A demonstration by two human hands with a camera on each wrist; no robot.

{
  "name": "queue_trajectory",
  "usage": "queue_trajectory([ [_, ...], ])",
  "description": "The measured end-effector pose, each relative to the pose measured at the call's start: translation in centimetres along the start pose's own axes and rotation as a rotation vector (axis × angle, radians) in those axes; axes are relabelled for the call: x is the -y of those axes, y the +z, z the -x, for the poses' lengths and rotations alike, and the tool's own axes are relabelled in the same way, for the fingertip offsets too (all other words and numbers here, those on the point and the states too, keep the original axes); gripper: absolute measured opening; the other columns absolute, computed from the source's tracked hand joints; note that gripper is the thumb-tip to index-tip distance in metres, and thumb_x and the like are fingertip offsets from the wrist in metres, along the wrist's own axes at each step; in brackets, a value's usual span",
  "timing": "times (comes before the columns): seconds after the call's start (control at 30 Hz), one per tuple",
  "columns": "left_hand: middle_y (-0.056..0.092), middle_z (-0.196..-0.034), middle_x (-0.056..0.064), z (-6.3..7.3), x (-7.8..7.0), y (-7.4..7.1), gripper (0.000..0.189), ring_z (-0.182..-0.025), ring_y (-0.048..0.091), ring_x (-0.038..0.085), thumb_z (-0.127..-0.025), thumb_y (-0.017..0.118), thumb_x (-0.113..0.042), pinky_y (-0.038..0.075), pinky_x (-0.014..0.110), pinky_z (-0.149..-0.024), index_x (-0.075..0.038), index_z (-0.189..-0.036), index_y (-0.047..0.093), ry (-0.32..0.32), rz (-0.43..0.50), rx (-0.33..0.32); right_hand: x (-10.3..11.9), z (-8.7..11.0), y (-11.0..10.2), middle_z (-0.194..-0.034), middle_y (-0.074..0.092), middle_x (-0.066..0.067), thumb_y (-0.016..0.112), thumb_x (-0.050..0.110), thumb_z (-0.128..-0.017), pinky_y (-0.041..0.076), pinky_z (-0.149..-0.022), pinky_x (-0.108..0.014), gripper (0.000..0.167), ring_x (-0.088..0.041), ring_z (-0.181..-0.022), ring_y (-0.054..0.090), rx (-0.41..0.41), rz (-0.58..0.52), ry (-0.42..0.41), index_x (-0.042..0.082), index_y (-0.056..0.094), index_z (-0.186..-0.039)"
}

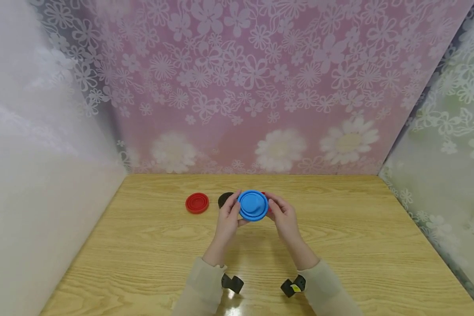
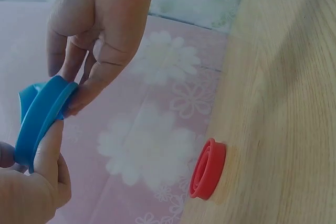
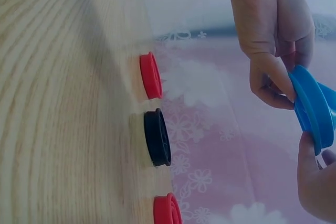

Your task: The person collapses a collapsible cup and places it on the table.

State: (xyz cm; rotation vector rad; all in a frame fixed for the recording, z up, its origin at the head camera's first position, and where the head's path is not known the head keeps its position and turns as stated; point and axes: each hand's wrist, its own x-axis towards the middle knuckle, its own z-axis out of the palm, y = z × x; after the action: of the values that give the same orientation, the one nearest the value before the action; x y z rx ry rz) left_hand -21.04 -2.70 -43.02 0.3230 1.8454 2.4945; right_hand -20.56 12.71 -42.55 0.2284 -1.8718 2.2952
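In the head view a round blue collapsible cup with stepped rings is held up above the wooden table. My left hand grips its left rim, and my right hand grips the right rim. Fingers and thumbs of both hands lie against the edge. From the left wrist view the cup stands tilted on edge, with a part bulging out on its far side. The right hand is above it there, the left hand below. Some fingertips are hidden behind the cup.
A red ringed disc lies on the wooden table to the left. Beside it sits a black one, partly behind my left hand in the head view. Another red one is behind my right hand. Patterned panels surround the table.
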Motion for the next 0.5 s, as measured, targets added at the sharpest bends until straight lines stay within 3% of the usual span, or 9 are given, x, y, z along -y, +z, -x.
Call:
queue_trajectory([
  [0.13,0.030,-0.135,0.017,-0.02,0.09,0.02,0.040,-0.114,0.041,0.033,-0.097,0.032,-0.009,0.050,0.039,-0.072,-0.006,-0.136,0.032,0.007,0.013,0.007,-0.16,0.33,0.04,-0.116,0.049,-0.020,0.050,0.007,-0.090,0.049,-0.075,-0.030,0.038,-0.013,-0.093,0.057,0.042,-0.019,-0.003,-0.009,0.043,-0.123],
  [0.5,0.031,-0.134,0.019,0.16,-0.71,0.22,0.039,-0.114,0.041,0.033,-0.096,0.029,-0.004,0.049,0.041,-0.074,-0.002,-0.135,0.033,-0.011,0.048,-0.017,-0.19,0.69,0.27,-0.106,0.053,-0.015,0.055,-0.003,-0.085,0.049,-0.075,-0.030,0.038,-0.013,-0.089,0.059,0.049,-0.037,-0.005,-0.012,0.044,-0.120],
])
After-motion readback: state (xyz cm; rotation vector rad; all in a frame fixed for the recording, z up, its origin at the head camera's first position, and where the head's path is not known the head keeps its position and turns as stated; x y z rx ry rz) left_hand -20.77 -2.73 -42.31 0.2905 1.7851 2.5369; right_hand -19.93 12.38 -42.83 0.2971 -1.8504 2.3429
